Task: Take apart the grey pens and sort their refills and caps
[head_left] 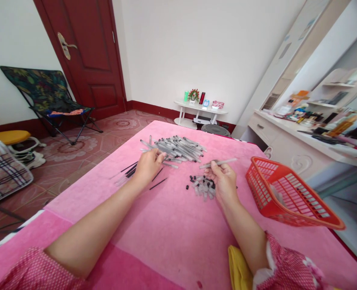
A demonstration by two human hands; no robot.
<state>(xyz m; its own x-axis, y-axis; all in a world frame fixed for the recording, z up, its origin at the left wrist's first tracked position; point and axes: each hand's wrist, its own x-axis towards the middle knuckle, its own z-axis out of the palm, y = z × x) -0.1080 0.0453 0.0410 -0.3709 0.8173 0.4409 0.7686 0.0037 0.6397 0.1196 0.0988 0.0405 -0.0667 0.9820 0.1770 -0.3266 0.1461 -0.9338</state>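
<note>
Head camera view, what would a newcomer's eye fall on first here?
Probably the bright pink tablecloth filling the foreground, with a heap of pens toward its far side. Next, the hands: the left hand at the heap's near-left edge, the right hand holding a clear pen barrel. The red plastic basket on the right stands out too.

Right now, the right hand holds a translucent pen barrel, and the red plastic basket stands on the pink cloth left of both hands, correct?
Not quite: the head view shows the red plastic basket right of both the left hand and the right hand. It does stand on the pink cloth, and the right hand holds a translucent pen barrel.
</note>
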